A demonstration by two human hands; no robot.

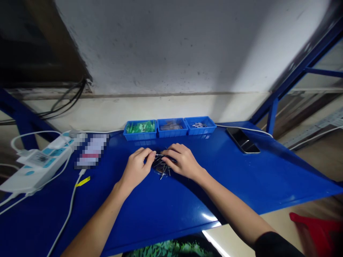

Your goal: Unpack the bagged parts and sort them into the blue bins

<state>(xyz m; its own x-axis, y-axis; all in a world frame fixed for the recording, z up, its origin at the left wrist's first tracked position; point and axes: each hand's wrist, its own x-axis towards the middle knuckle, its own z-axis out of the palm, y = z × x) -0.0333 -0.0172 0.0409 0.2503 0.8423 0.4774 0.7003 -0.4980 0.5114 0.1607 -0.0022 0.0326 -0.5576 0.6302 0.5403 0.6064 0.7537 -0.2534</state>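
Observation:
A small heap of thin, dark, pen-like rods [162,170] with some shiny metal parts lies on the blue table [160,207]. At the heap's left edge my left hand [138,167] is closed, thumb and forefinger pinching the end of a slim rod [159,155]. My right hand [183,161] curves over the right side of the heap, its fingers bent in among the rods. Whatever its fingertips grip is hidden. Under the rods, a clear plastic wrap seems to show, too small to be sure.
Three blue bins stand by the wall: one with green pieces [142,127], one with brownish parts [172,125], one with silvery metal parts [198,125]. A dark phone [243,140] lies right. A power strip [40,166], a blurred-out phone [92,151] and white cables [70,205] occupy the left.

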